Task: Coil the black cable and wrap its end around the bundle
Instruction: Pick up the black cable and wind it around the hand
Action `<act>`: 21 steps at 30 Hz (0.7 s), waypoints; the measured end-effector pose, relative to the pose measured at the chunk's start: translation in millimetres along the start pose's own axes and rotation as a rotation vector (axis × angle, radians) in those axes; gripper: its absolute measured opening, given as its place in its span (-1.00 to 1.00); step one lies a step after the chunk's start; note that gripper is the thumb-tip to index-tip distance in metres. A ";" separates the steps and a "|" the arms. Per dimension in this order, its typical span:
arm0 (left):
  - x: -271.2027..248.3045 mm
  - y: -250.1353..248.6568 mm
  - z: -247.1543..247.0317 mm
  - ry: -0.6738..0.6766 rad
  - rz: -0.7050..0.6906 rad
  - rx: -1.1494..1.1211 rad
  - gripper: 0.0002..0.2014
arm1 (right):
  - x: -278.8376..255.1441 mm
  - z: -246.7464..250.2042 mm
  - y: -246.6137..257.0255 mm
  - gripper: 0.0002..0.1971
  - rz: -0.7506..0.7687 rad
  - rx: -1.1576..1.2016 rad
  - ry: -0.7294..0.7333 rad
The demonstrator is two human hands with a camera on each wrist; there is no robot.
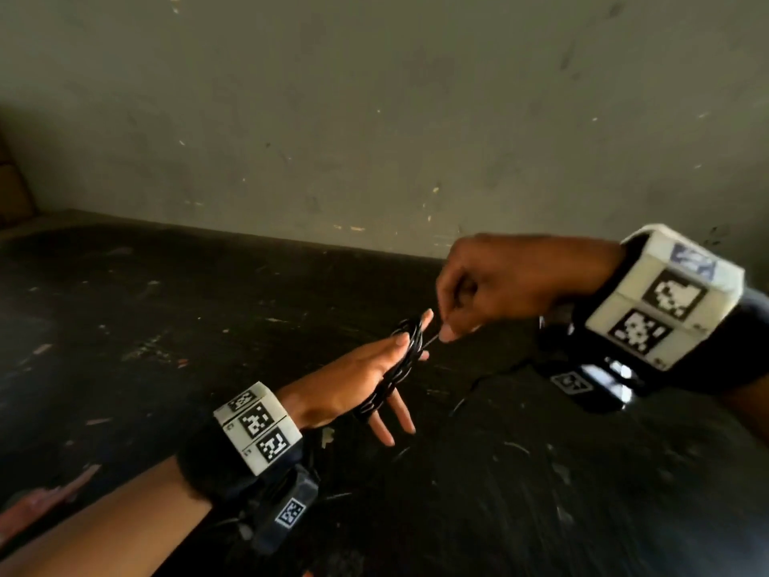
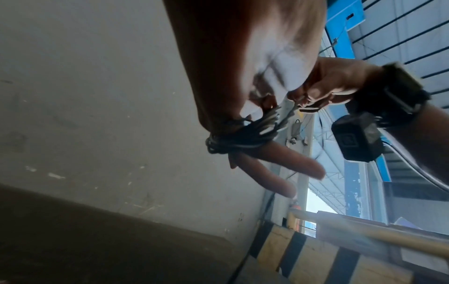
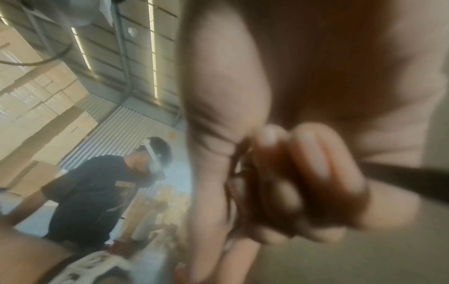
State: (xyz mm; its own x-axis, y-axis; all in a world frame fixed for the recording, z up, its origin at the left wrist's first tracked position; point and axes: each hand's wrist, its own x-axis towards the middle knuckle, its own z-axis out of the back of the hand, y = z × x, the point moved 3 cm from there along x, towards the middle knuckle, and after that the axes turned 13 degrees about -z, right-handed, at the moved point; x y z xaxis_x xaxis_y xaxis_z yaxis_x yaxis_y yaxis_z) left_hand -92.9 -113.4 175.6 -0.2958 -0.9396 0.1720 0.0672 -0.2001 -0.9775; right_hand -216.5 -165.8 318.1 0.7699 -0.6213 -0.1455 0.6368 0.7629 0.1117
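The black cable (image 1: 397, 370) is wound in a thin bundle around the straight fingers of my left hand (image 1: 374, 385), which is held above the dark table. Its thumb tip rests against the bundle near the index finger. My right hand (image 1: 446, 329) is just to the right and pinches the cable's short free end (image 1: 432, 338) between thumb and forefinger, pulled taut from the bundle. From below, the left wrist view shows the coil (image 2: 233, 140) circling the fingers (image 2: 279, 163) and the right hand (image 2: 301, 101) pinching close by. The right wrist view is blurred, with cable strands (image 3: 234, 173) beside curled fingers (image 3: 316, 163).
A dark, scuffed table (image 1: 187, 326) lies under both hands and ends at a grey wall (image 1: 374, 118). A yellow-and-black striped barrier (image 2: 303, 255) shows in the left wrist view. Another person in dark clothes (image 3: 92, 192) stands in the background.
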 end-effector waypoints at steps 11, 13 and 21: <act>-16.8 -39.6 -13.9 0.199 -0.021 -0.310 -0.56 | 21.9 5.8 -65.6 -0.66 0.068 0.344 -0.270; -14.1 -46.3 -11.9 0.174 -0.064 -0.343 -0.58 | 30.2 -17.0 -70.1 -0.62 0.047 0.422 -0.327; 30.7 -73.4 18.7 -0.120 -0.251 -0.425 -0.55 | 49.9 -110.4 -31.1 -0.67 0.008 0.732 -0.395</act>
State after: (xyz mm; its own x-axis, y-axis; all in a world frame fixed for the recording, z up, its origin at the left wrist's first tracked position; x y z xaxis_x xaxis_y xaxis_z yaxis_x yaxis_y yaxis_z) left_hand -89.1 -132.8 254.9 -0.1398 -0.9072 0.3968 -0.3932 -0.3169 -0.8631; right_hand -202.5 -200.8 198.8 0.6453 -0.7376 0.1988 0.3923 0.5432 0.7423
